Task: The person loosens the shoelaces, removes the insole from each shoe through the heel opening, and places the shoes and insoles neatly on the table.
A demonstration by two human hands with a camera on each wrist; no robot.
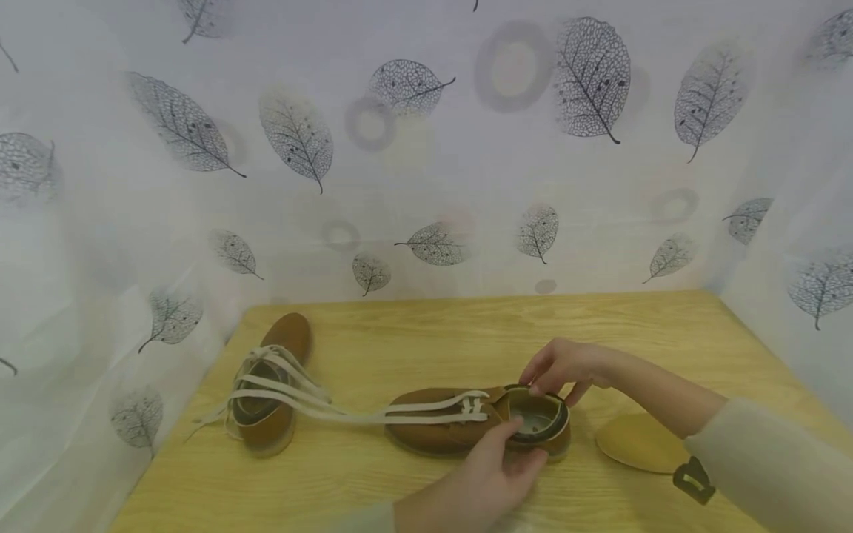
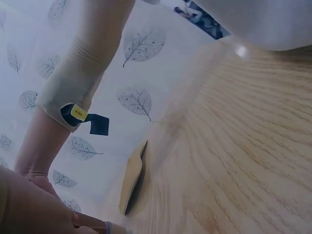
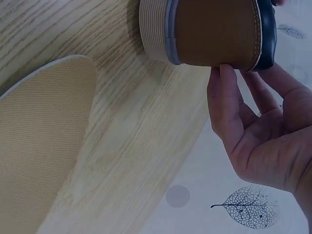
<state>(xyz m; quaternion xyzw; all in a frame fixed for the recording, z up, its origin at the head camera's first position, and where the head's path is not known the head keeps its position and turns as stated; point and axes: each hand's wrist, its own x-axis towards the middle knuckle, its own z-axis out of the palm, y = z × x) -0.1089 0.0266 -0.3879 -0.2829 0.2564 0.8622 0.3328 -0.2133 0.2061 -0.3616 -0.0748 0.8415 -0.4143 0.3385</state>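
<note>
Midway between the side edges of the worktop (image 1: 360, 488), a brown shoe (image 1: 426, 437) stands toe leftward, the left hand (image 1: 489, 474) pinching its near collar, the right hand (image 1: 566, 366) its far collar. Pale laces (image 1: 360, 419) stretch across to a second shoe (image 1: 269, 431) near the left edge; a tan insole (image 1: 636, 444) lies toward the right edge.

A yellowish wood-grained tabletop (image 1: 480, 329) bears a brown shoe draped with pale laces (image 1: 258, 409) at left, a brown white-laced shoe (image 1: 443, 437) mid-table — and, further right, a flat tan insole (image 1: 633, 444).
</note>
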